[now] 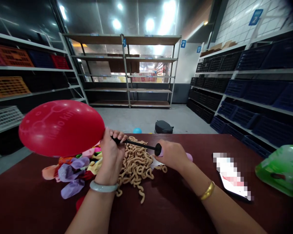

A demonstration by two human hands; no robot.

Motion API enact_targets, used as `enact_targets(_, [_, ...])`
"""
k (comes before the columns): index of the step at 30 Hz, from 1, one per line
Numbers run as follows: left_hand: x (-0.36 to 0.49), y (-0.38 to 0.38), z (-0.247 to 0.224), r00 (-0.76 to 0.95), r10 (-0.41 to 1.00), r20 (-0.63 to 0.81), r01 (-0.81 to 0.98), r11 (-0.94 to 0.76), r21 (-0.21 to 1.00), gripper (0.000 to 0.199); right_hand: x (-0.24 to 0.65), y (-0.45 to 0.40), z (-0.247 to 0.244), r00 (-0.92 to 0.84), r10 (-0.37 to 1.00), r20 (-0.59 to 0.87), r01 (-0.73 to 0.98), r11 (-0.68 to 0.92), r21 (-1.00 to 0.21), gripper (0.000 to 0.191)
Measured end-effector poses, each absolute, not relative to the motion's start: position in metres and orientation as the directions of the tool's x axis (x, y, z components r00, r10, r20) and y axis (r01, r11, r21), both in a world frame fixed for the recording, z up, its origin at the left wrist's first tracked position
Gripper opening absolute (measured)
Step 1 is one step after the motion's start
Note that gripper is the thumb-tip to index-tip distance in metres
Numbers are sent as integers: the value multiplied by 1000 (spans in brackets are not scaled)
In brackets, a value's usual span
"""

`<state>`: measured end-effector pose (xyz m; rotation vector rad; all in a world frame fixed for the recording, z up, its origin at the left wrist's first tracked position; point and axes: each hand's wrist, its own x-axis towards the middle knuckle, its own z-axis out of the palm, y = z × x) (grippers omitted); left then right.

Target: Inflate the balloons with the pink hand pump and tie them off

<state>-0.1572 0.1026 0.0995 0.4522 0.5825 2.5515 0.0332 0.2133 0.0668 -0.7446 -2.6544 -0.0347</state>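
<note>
A large inflated red balloon (61,126) with faint printing fills the left side, its neck at the fingers of my left hand (112,151). That hand is closed around the balloon's neck and the black end of a balloon pump (143,145). The pump's thin black rod runs rightward to a black collar. My right hand (172,154) is wrapped around the pump's purple end, which peeks out beyond the fingers. Below the pump lies a heap of tan, curly, noodle-like pieces (136,162). Left of it, partly behind my left wrist, are loose uninflated balloons (72,170) in several colours.
The dark red table (180,208) bears a phone (231,177) and a green plastic bag (280,170) at right. On the floor beyond are a dark grey bag-like object (164,127) and a blue ball-shaped thing (137,130). Shelves with crates (261,91) stand around.
</note>
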Motion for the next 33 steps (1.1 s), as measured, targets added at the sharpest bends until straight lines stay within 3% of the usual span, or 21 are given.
enact_targets(5, [-160,103,95,-836,508,206,-387,-813,435,34,37,221,65,-785,473,399,502,864,-37,34])
enact_targets(11, [-136,124,72,-785,595,173,-496,-771,401,31,38,216,64,-790,481,379,523,853,7,30])
enact_targets(19, [-72,139,61,-700,706,104,-564,-637,526,34,31,195,65,-805,501,319,498,862,-96,31])
enact_targets(33, [-86,134,69,-738,661,138,-492,-666,561,33,27,193,66,-798,528,289,515,848,-125,37])
